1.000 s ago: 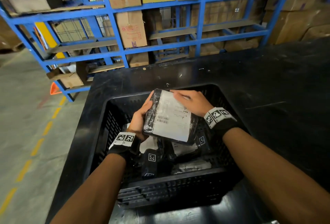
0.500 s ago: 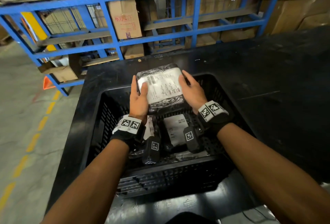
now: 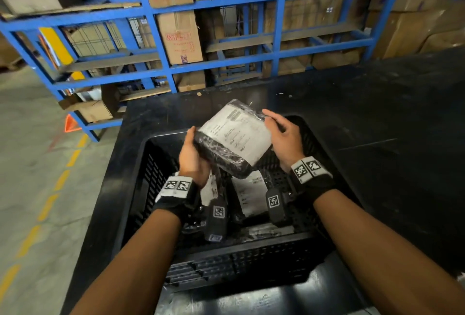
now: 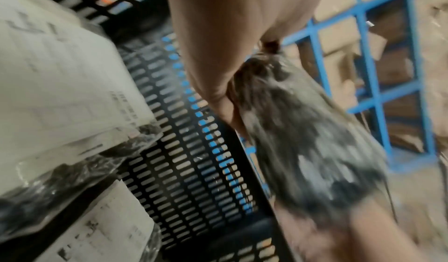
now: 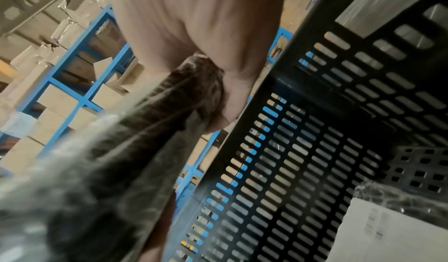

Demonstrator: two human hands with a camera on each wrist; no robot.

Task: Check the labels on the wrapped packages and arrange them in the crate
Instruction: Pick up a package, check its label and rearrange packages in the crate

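Fingers of the left hand are curled under the near-left edge of a wrapped package, with the thumb laid against its dark side, so that edge is gripped. On the far right, the right hand is pressed against the package's right edge, its fingers loosely bent and slightly spread over the corner; how far they wrap beneath cannot be told. The package is held tilted above the far half of a black slotted crate, its white label turned upward; the print on it is too blurred to be read. In both wrist views the package is seen only as a dark, smeared shape against the palm, and the fingertips are hidden.

Inside the crate, other wrapped packages are lying on the bottom with white labels facing up; in the left wrist view two of them are stacked against the left wall, the upper one overlapping the lower. The crate is set on a black table. Beyond the table's far edge a blue metal rack is loaded with cardboard boxes. To the left, a concrete floor is marked with a dashed yellow line.
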